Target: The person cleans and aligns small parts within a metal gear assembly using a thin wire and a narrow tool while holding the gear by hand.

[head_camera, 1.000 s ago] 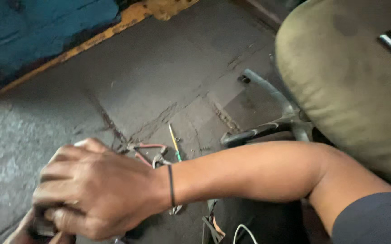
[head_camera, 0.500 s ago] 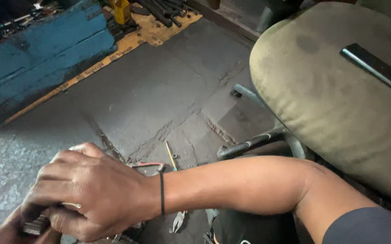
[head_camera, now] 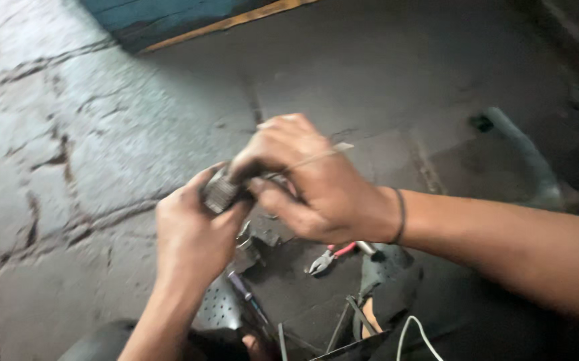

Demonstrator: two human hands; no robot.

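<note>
Cracked grey concrete floor (head_camera: 69, 154) fills the frame. At centre, your left hand (head_camera: 192, 237) grips a small ribbed metal part (head_camera: 221, 192), while your right hand (head_camera: 309, 180) pinches a thin rod (head_camera: 319, 155) against it. Red-handled pliers (head_camera: 329, 256) lie just below. Fitting seems underway; steady alignment is needed next.

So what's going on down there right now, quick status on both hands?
Left hand gripping a small ribbed metal part. Right hand closed over its top, thin metal rod between the fingers. Red-handled pliers lying on the cracked floor beneath, not in the way.
</note>
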